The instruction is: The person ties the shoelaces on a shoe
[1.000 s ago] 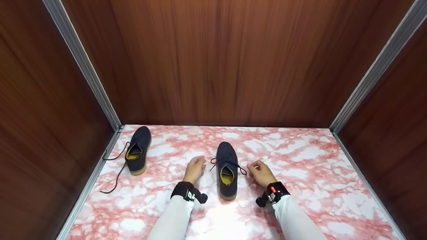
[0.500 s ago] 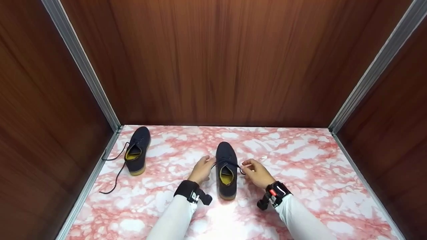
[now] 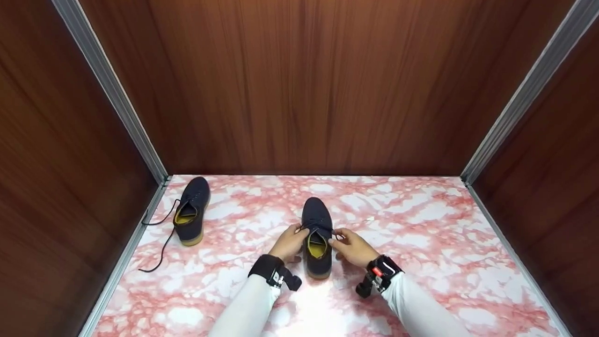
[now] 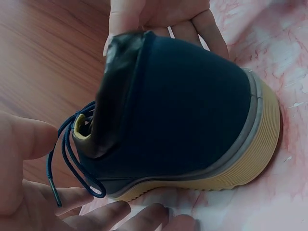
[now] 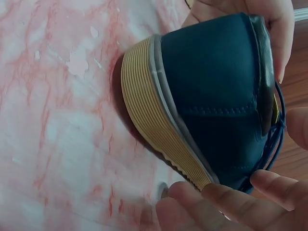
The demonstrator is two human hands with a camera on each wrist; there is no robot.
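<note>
A dark navy lace-up shoe (image 3: 316,209) with yellow lining stands toe-away in the middle of the pink-and-white surface. Its tied lace has a loop and a loose end (image 4: 53,185) hanging on the left side. My left hand (image 3: 289,243) is beside the shoe's left, with thumb and forefinger parted around the hanging lace in the left wrist view. On the other side my right hand (image 3: 356,249) has its forefinger at the lace (image 5: 278,134) and its thumb held apart from that finger. Both hands' remaining fingers extend loosely along the sole.
A matching shoe (image 3: 196,194) stands at the far left, its untied lace (image 3: 164,252) trailing left onto the surface and against the frame edge. Brown wood-grain panels (image 3: 299,93) with metal corner rails (image 3: 117,89) enclose the back and both sides.
Both hands have moved inward from either side to the middle shoe and now reach its lace. The shoes have stayed where they were.
</note>
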